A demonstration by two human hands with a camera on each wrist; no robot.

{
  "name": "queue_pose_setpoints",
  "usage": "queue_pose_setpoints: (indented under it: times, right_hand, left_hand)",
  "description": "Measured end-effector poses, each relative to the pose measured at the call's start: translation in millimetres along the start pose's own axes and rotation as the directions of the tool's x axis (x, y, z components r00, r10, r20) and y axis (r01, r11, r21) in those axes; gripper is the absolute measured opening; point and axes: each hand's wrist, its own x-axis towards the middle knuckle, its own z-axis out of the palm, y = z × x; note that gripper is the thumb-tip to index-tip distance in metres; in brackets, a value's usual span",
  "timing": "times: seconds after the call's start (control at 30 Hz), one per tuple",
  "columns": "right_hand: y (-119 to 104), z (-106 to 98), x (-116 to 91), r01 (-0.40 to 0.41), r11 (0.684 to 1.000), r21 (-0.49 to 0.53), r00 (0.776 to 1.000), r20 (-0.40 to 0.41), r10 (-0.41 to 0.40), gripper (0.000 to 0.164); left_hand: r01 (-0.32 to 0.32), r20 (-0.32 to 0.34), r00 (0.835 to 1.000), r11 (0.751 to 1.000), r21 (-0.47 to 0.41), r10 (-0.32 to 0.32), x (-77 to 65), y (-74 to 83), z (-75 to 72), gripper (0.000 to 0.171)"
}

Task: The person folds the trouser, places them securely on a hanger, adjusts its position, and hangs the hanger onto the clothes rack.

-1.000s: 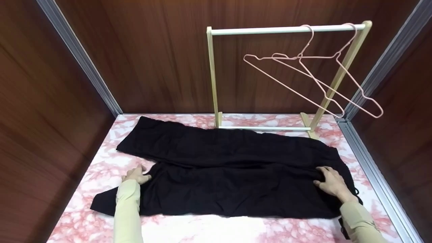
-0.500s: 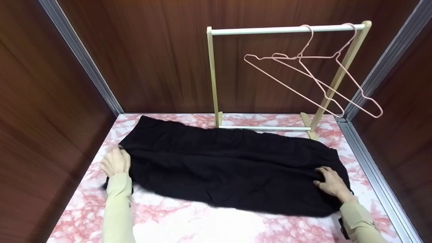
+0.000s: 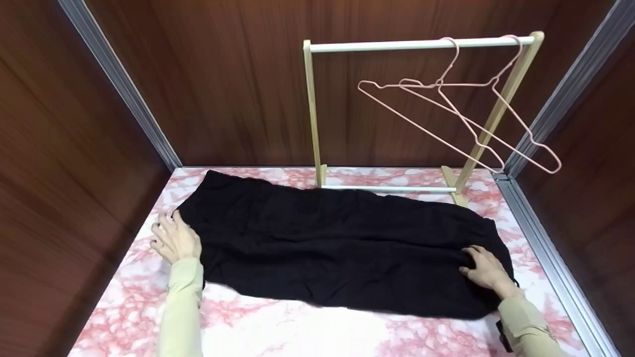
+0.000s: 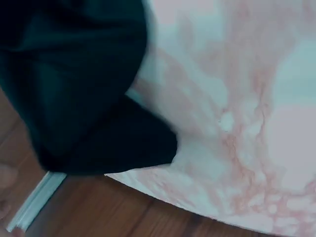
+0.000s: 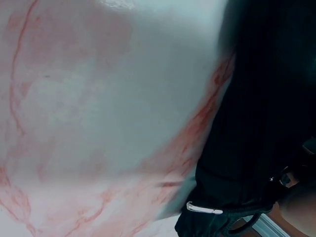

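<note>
Black trousers (image 3: 337,248) lie lengthwise on the marbled table, the near leg now drawn up against the far one, with creases along the middle. At the leg ends on the left, my left hand (image 3: 176,240) has its fingers spread beside the hem, fingertips right at the cloth edge. A dark trouser hem (image 4: 133,143) fills part of the left wrist view. Over by the waist, my right hand (image 3: 486,270) rests on the cloth, thumb and forefinger apart. The right wrist view shows the gathered waist (image 5: 232,192) with a metal-tipped drawstring (image 5: 205,209).
Behind the trousers stands a wooden garment rack (image 3: 377,46) with two pink hangers (image 3: 421,130) on the right of its bar. Brown wood-grain panels (image 3: 233,99) enclose the back and sides, with metal strips (image 3: 540,263) along the corners. The pink-and-white tabletop (image 3: 307,332) shows in front.
My left hand has moved left and away with the near leg's end, then its fingers have spread. The gap between the legs has closed. My right hand has stayed in place.
</note>
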Motion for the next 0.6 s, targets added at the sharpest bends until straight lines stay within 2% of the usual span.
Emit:
queue_pose_setpoints:
  times: [0.07,0.1,0.13,0.2,0.27,0.33,0.43,0.53,0.6]
  right_hand:
    - [-1,1,0,-0.005,1.0,0.0,1.0,0.006,0.005,0.052]
    - [-1,1,0,-0.008,1.0,0.0,1.0,0.007,0.008,0.052]
    - [-1,1,0,-0.01,1.0,-0.001,1.0,0.006,0.01,0.052]
    - [-1,2,0,-0.009,1.0,0.001,1.0,0.006,0.009,0.052]
    - [-1,2,-1,-0.008,1.0,0.005,1.0,0.008,0.008,0.051]
    - [-1,2,-1,-0.007,1.0,0.01,1.0,0.01,0.007,0.051]
    - [0,2,-2,-0.009,1.0,0.013,1.0,0.008,0.009,0.051]
    - [0,2,-1,-0.009,1.0,0.012,1.0,0.006,0.009,0.052]
    - [0,2,-1,-0.005,1.0,0.011,1.0,0.008,0.005,0.053]
  left_hand:
    - [0.024,0.121,0.992,1.0,0.017,-0.026,0.1,-6.2,-3.3,0.048]
    - [0.043,0.199,0.979,0.999,0.022,-0.046,-0.2,-9.6,-5.0,0.048]
    - [0.058,0.284,0.957,0.998,0.032,-0.064,-0.6,-12.5,-6.1,0.05]
    - [0.081,0.439,0.894,0.995,0.052,-0.096,-1.9,-19.0,-6.7,0.056]
    - [0.107,0.54,0.833,0.993,0.052,-0.118,-4.6,-25.1,-4.8,0.059]
    - [0.107,0.599,0.794,0.994,0.036,-0.107,-7.6,-30.8,-1.0,0.054]
    - [0.082,0.647,0.76,0.997,0.004,-0.065,-11.5,-35.4,4.2,0.048]
    - [0.038,0.707,0.707,0.999,-0.016,-0.016,-13.7,-36.2,5.4,0.063]
    - [-0.019,0.734,0.678,1.0,-0.013,0.022,-13.2,-37.3,4.4,0.073]
